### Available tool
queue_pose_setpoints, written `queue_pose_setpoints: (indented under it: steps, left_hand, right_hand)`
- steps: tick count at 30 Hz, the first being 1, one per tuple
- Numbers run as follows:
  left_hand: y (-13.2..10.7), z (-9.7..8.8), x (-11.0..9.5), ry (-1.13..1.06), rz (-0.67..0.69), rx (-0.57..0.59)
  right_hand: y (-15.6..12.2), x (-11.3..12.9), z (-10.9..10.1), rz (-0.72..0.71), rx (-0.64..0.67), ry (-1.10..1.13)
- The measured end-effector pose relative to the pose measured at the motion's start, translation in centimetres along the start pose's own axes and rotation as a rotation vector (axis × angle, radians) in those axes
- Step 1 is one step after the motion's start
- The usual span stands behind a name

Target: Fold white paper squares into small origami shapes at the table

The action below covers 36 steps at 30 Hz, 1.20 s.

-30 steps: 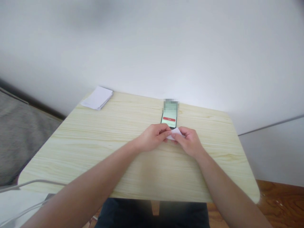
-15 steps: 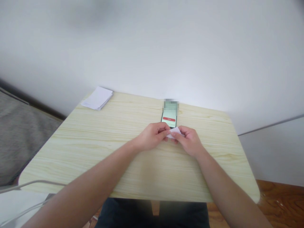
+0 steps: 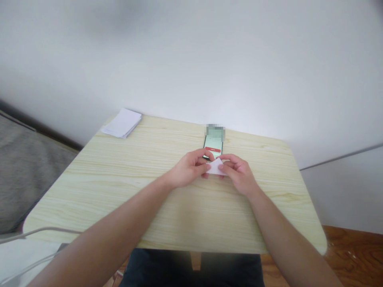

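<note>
A small folded piece of white paper (image 3: 215, 167) is held between my two hands, a little above the table. My left hand (image 3: 191, 168) pinches its left side with the thumb on top. My right hand (image 3: 239, 173) grips the right side, its thumb pressed on the paper and its index finger at the upper point. The fingers partly cover the paper's edges. Just beyond my fingertips lies a smartphone (image 3: 213, 143) with a lit screen and a red bar; its upper part is pixelated.
A stack of white paper sheets (image 3: 122, 122) lies at the table's far left corner. The pale wood-grain table (image 3: 149, 159) meets a white wall (image 3: 191, 59) at the back. A cable (image 3: 48, 229) runs by the lower left edge.
My fingers have shifted on the paper: the thumbs are farther apart and more of its face shows, with a point upward. My left hand has moved slightly left.
</note>
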<state>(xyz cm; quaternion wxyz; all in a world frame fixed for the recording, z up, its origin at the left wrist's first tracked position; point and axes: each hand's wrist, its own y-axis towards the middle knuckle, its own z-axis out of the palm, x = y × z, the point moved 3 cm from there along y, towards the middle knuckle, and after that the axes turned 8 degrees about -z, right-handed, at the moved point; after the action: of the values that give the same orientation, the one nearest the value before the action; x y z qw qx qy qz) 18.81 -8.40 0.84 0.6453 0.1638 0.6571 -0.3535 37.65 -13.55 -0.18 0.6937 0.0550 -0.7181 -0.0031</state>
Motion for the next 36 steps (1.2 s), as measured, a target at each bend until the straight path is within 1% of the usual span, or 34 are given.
queue_pose_setpoints:
  steps: [7,10,12,14,17,20,25,28,30,33,36]
  left_hand:
    - [0.1,-0.2,0.1,-0.005,0.053,-0.011]
    - [-0.1,-0.2,0.0,0.135,0.097,-0.077]
    - [-0.3,-0.1,-0.3,0.280,0.169,-0.146]
    - [-0.5,0.0,-0.7,0.390,0.246,-0.192]
    - [-0.5,0.3,-1.0,0.454,0.331,-0.219]
    - [-0.4,0.3,-1.0,0.461,0.370,-0.254]
    - [-0.3,0.2,-0.8,0.429,0.343,-0.292]
    - [-0.3,-0.1,-0.7,0.406,0.287,-0.345]
    - [-0.2,-0.4,-0.4,0.381,0.237,-0.361]
    - [0.0,-0.6,-0.2,0.348,0.182,-0.329]
    - [0.2,-0.6,-0.1,0.344,0.150,-0.284]
  right_hand:
    - [0.2,0.2,-0.2,0.006,-0.001,0.052]
    - [0.3,0.1,-0.4,0.008,-0.003,0.077]
    - [0.4,0.1,-0.5,0.013,-0.017,0.083]
    - [0.5,0.0,-0.5,0.024,-0.044,0.090]
    - [0.6,0.0,-0.5,0.050,-0.060,0.105]
    - [0.6,0.1,-0.4,0.061,-0.042,0.115]
    - [0.5,-0.1,-0.4,0.053,-0.012,0.160]
    - [0.5,-0.3,-0.4,0.044,-0.017,0.145]
    - [0.4,-0.3,-0.5,0.020,-0.036,0.135]
    - [0.3,-0.2,-0.5,-0.015,-0.045,0.059]
    - [0.3,-0.1,-0.3,-0.021,-0.047,-0.028]
